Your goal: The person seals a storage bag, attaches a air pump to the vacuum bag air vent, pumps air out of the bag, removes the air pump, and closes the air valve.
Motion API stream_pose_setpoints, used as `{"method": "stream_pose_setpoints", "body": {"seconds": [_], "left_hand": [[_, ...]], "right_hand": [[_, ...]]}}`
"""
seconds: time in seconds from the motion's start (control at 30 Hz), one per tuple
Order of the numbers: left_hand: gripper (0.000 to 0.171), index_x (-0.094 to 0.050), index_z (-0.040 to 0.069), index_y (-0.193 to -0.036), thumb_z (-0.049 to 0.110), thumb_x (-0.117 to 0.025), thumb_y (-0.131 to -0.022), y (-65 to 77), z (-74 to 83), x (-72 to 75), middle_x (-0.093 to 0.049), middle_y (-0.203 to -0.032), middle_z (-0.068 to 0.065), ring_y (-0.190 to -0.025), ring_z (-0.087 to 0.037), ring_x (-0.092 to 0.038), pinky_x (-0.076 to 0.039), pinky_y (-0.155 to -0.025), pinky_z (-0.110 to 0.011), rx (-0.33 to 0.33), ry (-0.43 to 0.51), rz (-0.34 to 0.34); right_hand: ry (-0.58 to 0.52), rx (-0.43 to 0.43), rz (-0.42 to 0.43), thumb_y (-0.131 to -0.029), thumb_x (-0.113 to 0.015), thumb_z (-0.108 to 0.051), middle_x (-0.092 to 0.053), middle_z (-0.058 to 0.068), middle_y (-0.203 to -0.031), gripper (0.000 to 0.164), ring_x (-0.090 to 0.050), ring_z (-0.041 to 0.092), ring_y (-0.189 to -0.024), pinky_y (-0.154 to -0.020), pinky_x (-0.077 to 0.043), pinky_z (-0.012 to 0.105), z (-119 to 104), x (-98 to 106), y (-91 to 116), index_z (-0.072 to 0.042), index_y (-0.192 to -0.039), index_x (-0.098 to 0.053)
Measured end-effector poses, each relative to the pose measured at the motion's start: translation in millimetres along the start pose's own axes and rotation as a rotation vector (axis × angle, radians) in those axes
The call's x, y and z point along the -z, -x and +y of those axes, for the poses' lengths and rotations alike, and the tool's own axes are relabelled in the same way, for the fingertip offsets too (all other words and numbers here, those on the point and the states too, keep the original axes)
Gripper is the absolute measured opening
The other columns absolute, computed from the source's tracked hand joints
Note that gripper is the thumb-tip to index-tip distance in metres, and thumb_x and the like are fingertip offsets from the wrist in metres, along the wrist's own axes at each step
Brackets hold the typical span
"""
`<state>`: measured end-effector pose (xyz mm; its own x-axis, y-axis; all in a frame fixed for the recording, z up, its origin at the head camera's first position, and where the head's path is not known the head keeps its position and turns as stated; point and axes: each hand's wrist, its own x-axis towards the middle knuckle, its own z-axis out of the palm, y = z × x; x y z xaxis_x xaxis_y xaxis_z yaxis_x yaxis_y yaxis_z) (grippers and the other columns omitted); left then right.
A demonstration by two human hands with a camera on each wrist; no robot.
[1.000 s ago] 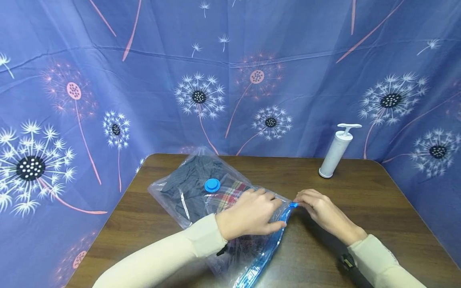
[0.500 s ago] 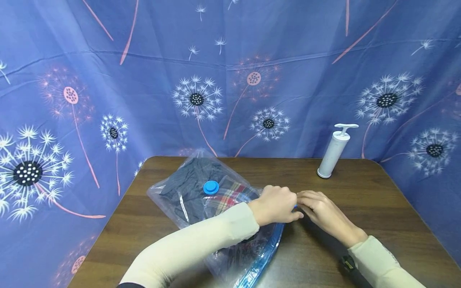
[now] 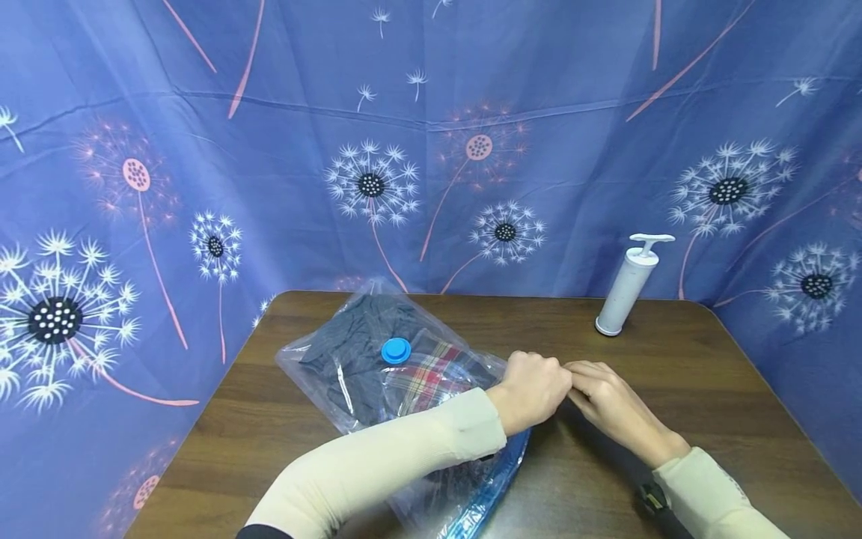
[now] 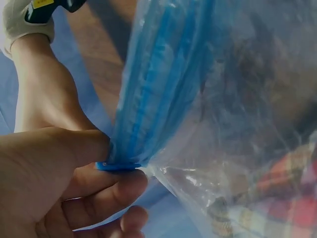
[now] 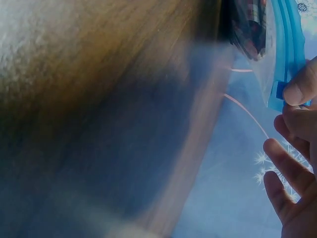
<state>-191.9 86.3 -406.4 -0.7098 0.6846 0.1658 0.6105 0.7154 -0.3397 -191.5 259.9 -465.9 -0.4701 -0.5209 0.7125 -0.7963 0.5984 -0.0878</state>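
A clear vacuum storage bag [image 3: 316, 352] with dark clothing and a plaid garment [image 3: 431, 374] inside lies across the table. It has a round blue valve cap [image 3: 396, 350] and a blue zip strip [image 3: 494, 479] along its right edge. My left hand [image 3: 537, 385] pinches the small blue zip slider [image 4: 119, 167] at the strip's far end, its thumb above and forefinger below in the left wrist view. Against it, my right hand [image 3: 616, 404] grips the bag's corner with fingertips bunched; these tips are partly hidden behind the left hand in the head view.
A white hand pump [image 3: 626, 290] with a T-shaped handle stands at the table's back right. The brown wooden table [image 3: 687, 389] ends at a blue dandelion-print curtain [image 3: 572, 150] that surrounds it on the back and sides.
My left hand has moved right from over the bag to the zip corner and taken hold beside the right hand. The right hand has stayed nearly in place, shifting slightly right with the corner.
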Motion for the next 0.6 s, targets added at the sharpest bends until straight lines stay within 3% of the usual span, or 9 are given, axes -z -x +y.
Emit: {"method": "stream_pose_setpoints", "body": {"seconds": [0.43, 0.6], "left_hand": [[0.017, -0.076, 0.038, -0.080, 0.039, -0.069, -0.095, 2.9, -3.7, -10.9, -0.073, -0.074, 0.017, -0.061, -0.006, -0.066, -0.051, -0.046, -0.026, -0.044, -0.020, 0.094], [0.014, -0.077, 0.040, -0.085, 0.044, -0.069, -0.095, 5.0, -2.7, -8.8, -0.074, -0.080, 0.017, -0.066, -0.008, -0.066, -0.052, -0.051, -0.026, -0.061, -0.059, 0.085]], "right_hand": [[0.048, 0.029, -0.080, -0.113, -0.033, -0.035, -0.073, 0.003, -0.097, 0.055, -0.070, 0.022, -0.092, -0.084, -0.049, 0.033, 1, 4, 1, -0.002, -0.095, -0.074], [0.033, 0.018, -0.117, -0.113, -0.031, -0.037, -0.072, 0.000, -0.102, 0.055, -0.068, 0.018, -0.095, -0.085, -0.047, 0.028, 1, 5, 2, -0.004, -0.099, -0.073]]}}
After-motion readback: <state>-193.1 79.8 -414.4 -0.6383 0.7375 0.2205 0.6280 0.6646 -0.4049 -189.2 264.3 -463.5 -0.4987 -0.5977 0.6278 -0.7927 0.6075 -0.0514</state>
